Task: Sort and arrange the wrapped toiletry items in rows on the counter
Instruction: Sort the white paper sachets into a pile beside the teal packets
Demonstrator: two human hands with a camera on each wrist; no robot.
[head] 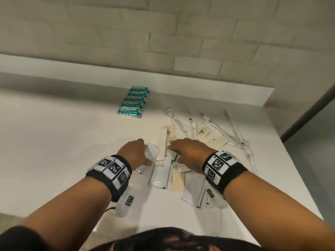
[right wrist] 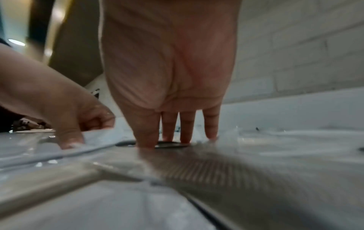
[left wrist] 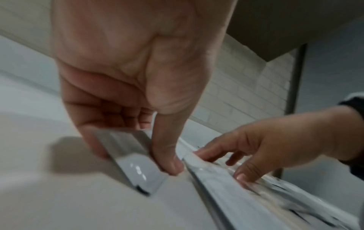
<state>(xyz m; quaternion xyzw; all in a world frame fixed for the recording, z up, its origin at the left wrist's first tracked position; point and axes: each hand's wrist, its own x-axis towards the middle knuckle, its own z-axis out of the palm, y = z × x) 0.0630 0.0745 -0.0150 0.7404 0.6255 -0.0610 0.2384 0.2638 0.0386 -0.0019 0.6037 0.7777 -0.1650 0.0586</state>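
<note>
Fingers (left wrist: 94, 109) and thumb of the left hand (head: 135, 153) curl round a flat white sachet (left wrist: 135, 168), pinching it by its upper edge so that its lower corner hangs just above the counter (head: 63, 142). Beside it, the right hand (head: 188, 153) lies nearly flat, its straight fingertips (right wrist: 146, 137) pressing down on the loose pile of wrapped packets (head: 174, 178) and gripping nothing. That pile sits in the middle of the counter, directly under both hands: white sachets, a cream comb in a clear sleeve (head: 161, 145), and further back a scatter of wrapped toothbrushes (head: 213, 127) and small cream packets. Near the back ledge, well apart from the heap, a row of teal-and-white soap bars (head: 134, 102) already stands in line, so one kind looks sorted and the rest is still to do.

The step in hand seems to be lifting one sachet clear while the other hand holds the heap still. To do it well, I would keep the right fingertips firm on the neighbouring wrappers, since slick film slides easily, and draw the sachet out sideways to the left rather than straight up, so nothing clings and follows. Laying it square on the bare counter to the left, parallel to the soap row, would start a clean new line.
</note>
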